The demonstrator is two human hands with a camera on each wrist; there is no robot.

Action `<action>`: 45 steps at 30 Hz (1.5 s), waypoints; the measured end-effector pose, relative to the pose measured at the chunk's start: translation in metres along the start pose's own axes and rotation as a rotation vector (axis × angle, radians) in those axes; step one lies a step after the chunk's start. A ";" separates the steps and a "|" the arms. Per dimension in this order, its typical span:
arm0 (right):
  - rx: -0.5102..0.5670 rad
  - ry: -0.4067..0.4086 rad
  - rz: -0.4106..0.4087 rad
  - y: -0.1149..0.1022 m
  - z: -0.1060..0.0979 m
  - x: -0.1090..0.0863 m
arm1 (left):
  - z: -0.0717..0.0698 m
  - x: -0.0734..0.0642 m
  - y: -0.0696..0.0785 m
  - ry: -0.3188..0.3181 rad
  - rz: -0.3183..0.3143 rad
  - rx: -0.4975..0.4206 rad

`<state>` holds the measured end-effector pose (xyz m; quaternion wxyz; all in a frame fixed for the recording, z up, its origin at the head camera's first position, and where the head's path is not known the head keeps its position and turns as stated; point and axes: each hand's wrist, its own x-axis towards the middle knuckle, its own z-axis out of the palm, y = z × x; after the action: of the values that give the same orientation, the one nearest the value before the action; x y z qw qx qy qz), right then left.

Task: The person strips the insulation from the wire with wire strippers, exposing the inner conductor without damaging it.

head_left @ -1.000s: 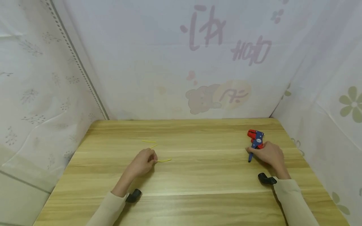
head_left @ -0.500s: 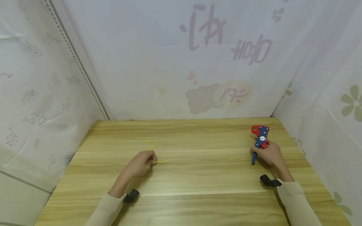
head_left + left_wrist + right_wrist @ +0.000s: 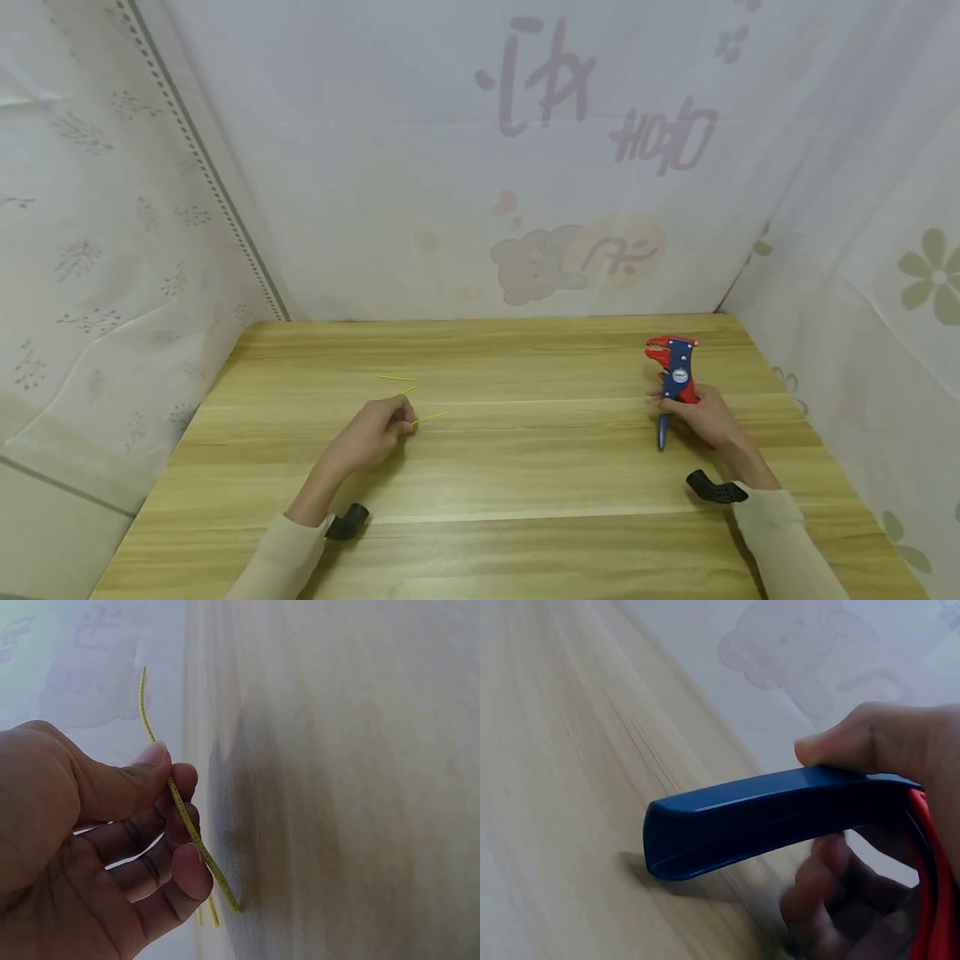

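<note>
My left hand (image 3: 378, 433) pinches a short yellow wire (image 3: 431, 417) between thumb and fingers. In the left wrist view the wire (image 3: 196, 838) sticks out on both sides of the pinch, its upper end slightly bent. On the right side, my right hand (image 3: 708, 412) holds a blue and red wire stripper (image 3: 680, 367) whose red jaws point left and stand apart. Seen from the right wrist, the thumb lies on top of the blue handle (image 3: 757, 806) and the other fingers are below it; part of the red handle (image 3: 930, 892) shows at the edge.
Another yellow wire (image 3: 395, 378) lies on the wooden table (image 3: 525, 475) beyond the left hand, with a further one (image 3: 409, 389) partly hidden behind that hand. Patterned cloth (image 3: 390, 167) hangs along the back and both sides. Each wrist carries a black camera mount (image 3: 347, 522).
The wire stripper went right and then came back left, tilting more upright. In my left hand, the free end of the wire has swung upward. The wires on the table stay put.
</note>
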<state>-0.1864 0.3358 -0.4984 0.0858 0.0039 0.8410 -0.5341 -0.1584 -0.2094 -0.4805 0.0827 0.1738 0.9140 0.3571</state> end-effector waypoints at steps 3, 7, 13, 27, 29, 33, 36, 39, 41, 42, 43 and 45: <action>0.124 -0.067 -0.054 0.000 0.004 0.001 | 0.000 0.001 0.001 0.008 0.006 0.001; 0.258 -0.174 -0.132 -0.001 0.009 0.003 | -0.001 0.002 0.001 0.016 0.009 -0.004; 0.338 -0.267 -0.233 -0.002 0.014 0.006 | -0.001 0.003 0.002 0.013 -0.003 -0.017; 0.599 -0.509 -0.422 -0.005 0.031 0.010 | -0.001 0.007 0.003 0.001 0.057 -0.071; 0.609 -0.503 -0.419 -0.006 0.034 0.010 | 0.000 0.008 0.004 0.004 0.062 -0.073; 0.646 -0.522 -0.423 -0.010 0.040 0.012 | 0.001 0.011 0.005 0.018 0.070 -0.065; 0.678 -0.557 -0.425 -0.013 0.046 0.013 | 0.002 0.013 0.005 0.033 0.082 -0.056; 0.691 -0.586 -0.429 -0.016 0.052 0.014 | 0.002 0.015 0.006 0.047 0.091 -0.052; 0.696 -0.595 -0.426 -0.018 0.055 0.015 | 0.002 0.016 0.006 0.049 0.096 -0.055; 0.702 -0.597 -0.422 -0.018 0.057 0.015 | 0.002 0.017 0.006 0.050 0.095 -0.057; 0.710 -0.598 -0.414 -0.019 0.058 0.015 | 0.002 0.018 0.006 0.051 0.096 -0.060; 0.723 -0.598 -0.398 -0.020 0.061 0.015 | 0.002 0.019 0.008 0.050 0.086 -0.073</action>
<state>-0.1950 0.2713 -0.5075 0.2123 -0.2801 0.5256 -0.7747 -0.1736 -0.1952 -0.4770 0.0508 0.2011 0.8938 0.3977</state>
